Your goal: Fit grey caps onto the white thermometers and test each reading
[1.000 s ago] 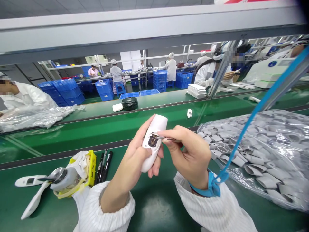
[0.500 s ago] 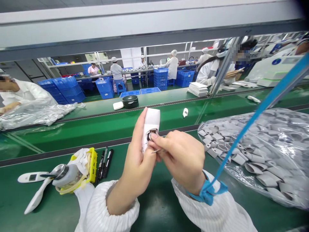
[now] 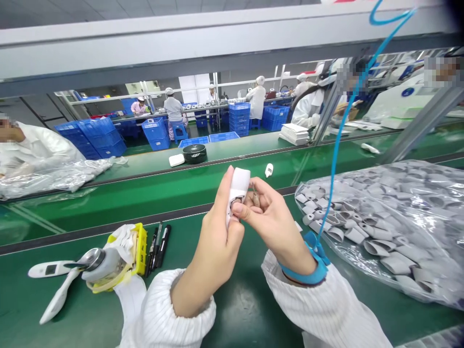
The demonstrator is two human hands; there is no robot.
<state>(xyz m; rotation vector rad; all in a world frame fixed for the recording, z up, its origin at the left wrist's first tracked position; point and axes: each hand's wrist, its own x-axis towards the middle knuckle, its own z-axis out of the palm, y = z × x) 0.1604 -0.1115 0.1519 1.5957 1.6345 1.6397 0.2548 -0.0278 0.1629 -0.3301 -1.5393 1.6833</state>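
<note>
Head view: white handheld device [image 3: 240, 181] is held up in mid-air over green bench [image 3: 239, 309], roughly centre, tilted w/ its rounded end away from the wearer. It's gripped by L hand [image 3: 213, 246]: fingers wrapped along its L side, thumb bent nr the lower end, no gap left. Dark opening [image 3: 237, 199] is seen in its face, partly covered by R thumb.

R hand [image 3: 277, 220] is brought right up to the device; thumb tip is pressed at the opening, other fingers curled, part-open. Slim metallic piece [image 3: 256, 199] is tucked btwn those fingers; exact type can't be told. R wrist is circled by blue strap [image 3: 308, 278], to which blue cord [image 3: 335, 159] is joined.

To R, clear bag [image 3: 391, 232] is filled w/ grey sleeve-like pcs. To L, black pens [image 3: 158, 246] are laid beside yellow basket [image 3: 141, 246]; bottle [image 3: 103, 265] is tipped against it, w/ 2 white thermometer-like units [image 3: 50, 269] nr its cap. Beyond, small white unit [image 3: 268, 170] is seen on green strip [image 3: 163, 179], & black round fan [image 3: 195, 153] is set on far ledge.
</note>
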